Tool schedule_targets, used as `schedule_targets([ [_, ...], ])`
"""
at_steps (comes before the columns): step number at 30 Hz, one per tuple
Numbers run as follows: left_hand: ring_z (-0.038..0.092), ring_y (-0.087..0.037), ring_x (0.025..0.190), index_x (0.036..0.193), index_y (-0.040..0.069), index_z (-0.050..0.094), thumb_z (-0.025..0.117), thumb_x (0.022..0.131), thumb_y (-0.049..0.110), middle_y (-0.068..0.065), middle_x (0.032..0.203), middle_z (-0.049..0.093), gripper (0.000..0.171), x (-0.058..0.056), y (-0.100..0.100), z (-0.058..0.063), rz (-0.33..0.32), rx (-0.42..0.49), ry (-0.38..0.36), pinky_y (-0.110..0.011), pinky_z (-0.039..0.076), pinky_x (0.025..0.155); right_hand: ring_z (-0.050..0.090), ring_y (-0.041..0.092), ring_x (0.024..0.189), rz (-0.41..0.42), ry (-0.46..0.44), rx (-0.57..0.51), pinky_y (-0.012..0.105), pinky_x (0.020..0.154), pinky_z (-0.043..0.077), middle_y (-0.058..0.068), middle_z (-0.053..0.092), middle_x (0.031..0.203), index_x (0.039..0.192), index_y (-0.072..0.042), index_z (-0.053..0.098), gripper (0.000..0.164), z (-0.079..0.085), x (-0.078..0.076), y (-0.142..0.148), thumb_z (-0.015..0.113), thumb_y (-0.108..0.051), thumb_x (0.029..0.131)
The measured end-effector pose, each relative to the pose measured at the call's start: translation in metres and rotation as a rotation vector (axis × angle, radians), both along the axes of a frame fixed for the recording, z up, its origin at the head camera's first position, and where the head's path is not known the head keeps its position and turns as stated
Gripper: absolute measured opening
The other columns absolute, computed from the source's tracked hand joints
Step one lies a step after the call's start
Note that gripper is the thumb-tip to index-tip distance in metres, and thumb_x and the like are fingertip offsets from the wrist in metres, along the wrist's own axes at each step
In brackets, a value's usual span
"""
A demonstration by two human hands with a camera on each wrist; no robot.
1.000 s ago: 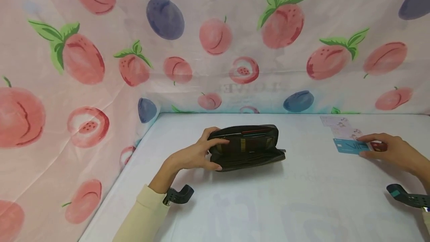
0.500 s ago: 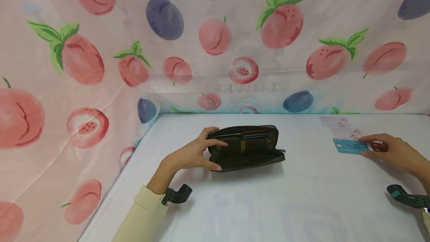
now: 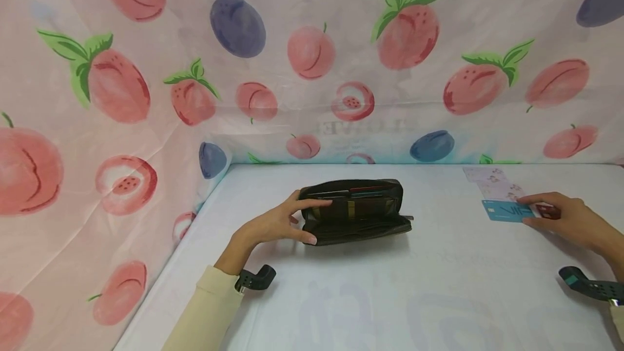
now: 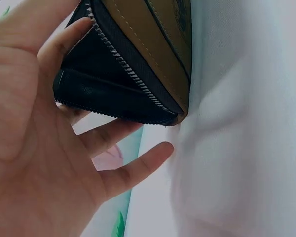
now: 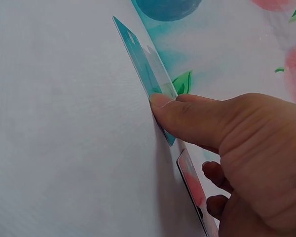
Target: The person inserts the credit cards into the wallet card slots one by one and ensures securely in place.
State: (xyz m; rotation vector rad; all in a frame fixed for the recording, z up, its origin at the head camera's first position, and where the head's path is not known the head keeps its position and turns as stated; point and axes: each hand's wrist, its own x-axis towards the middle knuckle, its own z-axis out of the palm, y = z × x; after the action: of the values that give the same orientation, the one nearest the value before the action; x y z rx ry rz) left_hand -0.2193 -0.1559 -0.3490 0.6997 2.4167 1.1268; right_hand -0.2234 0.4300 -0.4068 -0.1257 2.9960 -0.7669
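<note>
A dark zip-around wallet (image 3: 361, 234) lies unzipped with its mouth spread, card edges showing in its upper half. My left hand (image 3: 275, 223) holds its left end, index finger over the inner pockets and thumb at the lower half's edge. In the left wrist view, the wallet's tan outer side (image 4: 153, 54) and zip teeth show above the spread fingers. At the far right, my right hand (image 3: 570, 218) pinches a blue card (image 3: 504, 212) marked VIP between thumb and fingers. A dark red card (image 3: 549, 211) shows under that hand, partly hidden.
Pale pink patterned cards or slips (image 3: 497, 184) lie behind the blue card on the white table surface (image 3: 390, 286). A fruit-print cloth (image 3: 273, 58) rises along the back and left sides. Each wrist wears a dark strap mount (image 3: 255, 278).
My left hand and the wallet have shifted very slightly left in view. The right hand stays on the blue card in nearly the same place.
</note>
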Motion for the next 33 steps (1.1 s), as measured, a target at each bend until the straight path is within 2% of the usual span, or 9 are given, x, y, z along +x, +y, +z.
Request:
schedule_targets([
  [7, 0.043, -0.023, 0.12, 0.132, 0.054, 0.047, 0.081, 0.075, 0.041, -0.004, 0.157, 0.007, 0.068, -0.0031, 0.0004, -0.0032, -0.02, -0.018, 0.051, -0.044, 0.038, 0.095, 0.032, 0.056, 0.108, 0.019, -0.001, -0.005, 0.071, 0.087, 0.031, 0.042, 0.027, 0.133, 0.133, 0.005, 0.047, 0.062, 0.0019, 0.0004, -0.0013, 0.069, -0.033, 0.089],
  [10, 0.041, -0.02, 0.121, 0.132, 0.052, 0.048, 0.081, 0.076, 0.039, 0.0, 0.156, 0.014, 0.066, -0.0052, -0.0004, -0.0064, -0.034, -0.006, 0.066, -0.043, 0.039, 0.094, 0.034, 0.055, 0.107, 0.025, 0.004, -0.003, 0.07, 0.087, 0.031, 0.041, 0.028, 0.133, 0.133, 0.004, 0.047, 0.06, 0.0026, 0.0004, -0.0028, 0.069, -0.03, 0.089],
  [12, 0.034, -0.017, 0.127, 0.133, 0.05, 0.048, 0.08, 0.078, 0.037, 0.005, 0.154, 0.021, 0.065, -0.0062, -0.0011, -0.0078, -0.05, 0.003, 0.075, -0.043, 0.039, 0.094, 0.033, 0.054, 0.107, 0.032, 0.006, -0.008, 0.07, 0.087, 0.031, 0.041, 0.028, 0.133, 0.134, 0.005, 0.046, 0.061, 0.003, 0.0002, -0.0035, 0.069, -0.03, 0.09],
  [17, 0.035, -0.014, 0.126, 0.135, 0.049, 0.046, 0.075, 0.083, 0.038, 0.014, 0.146, 0.033, 0.06, -0.0064, -0.0014, -0.0087, -0.08, 0.001, 0.096, -0.041, 0.04, 0.094, 0.031, 0.054, 0.106, 0.046, -0.01, -0.025, 0.071, 0.087, 0.03, 0.041, 0.026, 0.135, 0.136, 0.005, 0.044, 0.06, 0.0037, 0.0002, -0.0054, 0.068, -0.027, 0.091],
  [19, 0.041, -0.013, 0.12, 0.135, 0.049, 0.046, 0.073, 0.084, 0.039, 0.014, 0.144, 0.034, 0.059, -0.0058, -0.0014, -0.0085, -0.081, -0.005, 0.097, -0.04, 0.04, 0.095, 0.032, 0.054, 0.106, 0.053, -0.005, -0.023, 0.071, 0.086, 0.031, 0.041, 0.027, 0.135, 0.136, 0.006, 0.044, 0.059, 0.0035, 0.0, -0.0066, 0.069, -0.021, 0.089],
  [24, 0.046, -0.015, 0.112, 0.134, 0.052, 0.044, 0.074, 0.082, 0.043, 0.012, 0.145, 0.033, 0.061, -0.0048, -0.0014, -0.0079, -0.076, -0.02, 0.089, -0.04, 0.042, 0.091, 0.038, 0.053, 0.1, 0.069, 0.036, -0.015, 0.067, 0.084, 0.038, 0.038, 0.03, 0.133, 0.137, 0.006, 0.043, 0.062, 0.0038, -0.0004, -0.0084, 0.071, -0.011, 0.084],
  [29, 0.051, -0.019, 0.101, 0.134, 0.053, 0.043, 0.074, 0.081, 0.044, 0.011, 0.145, 0.032, 0.062, -0.0041, -0.0017, -0.007, -0.078, -0.024, 0.076, -0.038, 0.043, 0.085, 0.043, 0.05, 0.096, 0.08, 0.064, -0.014, 0.065, 0.083, 0.04, 0.036, 0.034, 0.127, 0.137, 0.01, 0.041, 0.066, 0.0051, -0.0004, -0.0081, 0.073, -0.009, 0.082],
  [33, 0.049, -0.018, 0.107, 0.135, 0.052, 0.043, 0.074, 0.082, 0.043, 0.01, 0.146, 0.032, 0.062, -0.0043, -0.002, -0.0069, -0.084, -0.02, 0.08, -0.039, 0.042, 0.089, 0.045, 0.047, 0.094, 0.048, 0.058, -0.003, 0.061, 0.08, 0.044, 0.035, 0.04, 0.118, 0.133, 0.014, 0.042, 0.069, 0.0064, -0.0018, -0.0068, 0.077, -0.014, 0.081],
])
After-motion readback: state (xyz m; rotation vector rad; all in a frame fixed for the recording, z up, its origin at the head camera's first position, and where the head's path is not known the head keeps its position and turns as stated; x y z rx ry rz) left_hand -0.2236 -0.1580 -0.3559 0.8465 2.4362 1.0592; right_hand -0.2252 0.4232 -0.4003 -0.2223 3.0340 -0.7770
